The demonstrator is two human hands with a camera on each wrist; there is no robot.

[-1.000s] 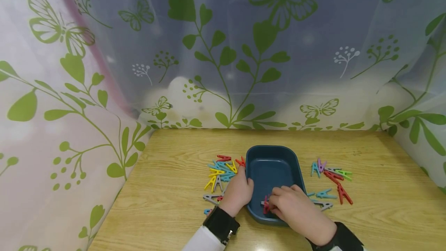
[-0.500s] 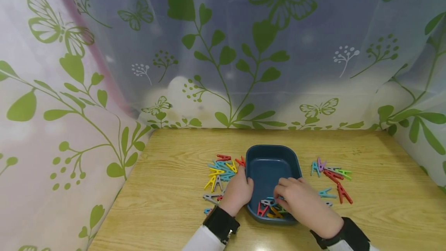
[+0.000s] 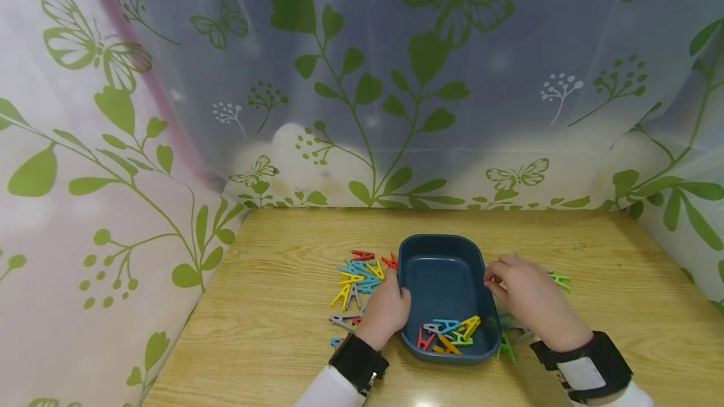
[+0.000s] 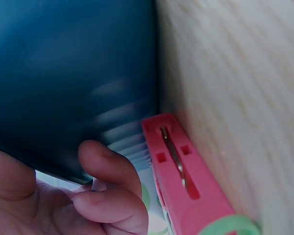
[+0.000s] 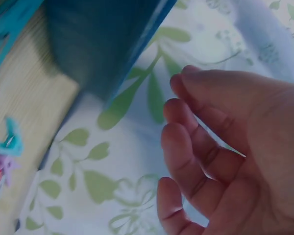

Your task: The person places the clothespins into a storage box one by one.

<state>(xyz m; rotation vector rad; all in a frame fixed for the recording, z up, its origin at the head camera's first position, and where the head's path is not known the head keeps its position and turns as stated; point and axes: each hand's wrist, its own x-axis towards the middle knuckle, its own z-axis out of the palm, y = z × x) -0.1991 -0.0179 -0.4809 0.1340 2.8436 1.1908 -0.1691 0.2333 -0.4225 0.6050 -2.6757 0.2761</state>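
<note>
A dark blue rectangular box (image 3: pixel 447 281) stands on the table. Several clothespins (image 3: pixel 447 326), among them yellow, blue, green, orange and red ones, lie in its near end. My left hand (image 3: pixel 388 309) grips the box's left wall, thumb at the rim and fingers along the outside. Close by those fingers, a pink clothespin (image 4: pixel 186 176) shows in the left wrist view. Just beyond the right rim is my right hand (image 3: pixel 528 291), raised above the table. Its fingers (image 5: pixel 179 147) are loosely bent, with nothing between them in the right wrist view.
Left of the box lies a pile of mixed clothespins (image 3: pixel 357 278). More lie to the right, partly under the right hand, including a green clothespin (image 3: pixel 506 348) by the near right corner. A patterned curtain (image 3: pixel 362 80) hangs behind the wooden table (image 3: pixel 271 306).
My right hand has risen out of the box and moved right, past the rim, exposing the clothespins in the near end. The left hand stays at the left wall.
</note>
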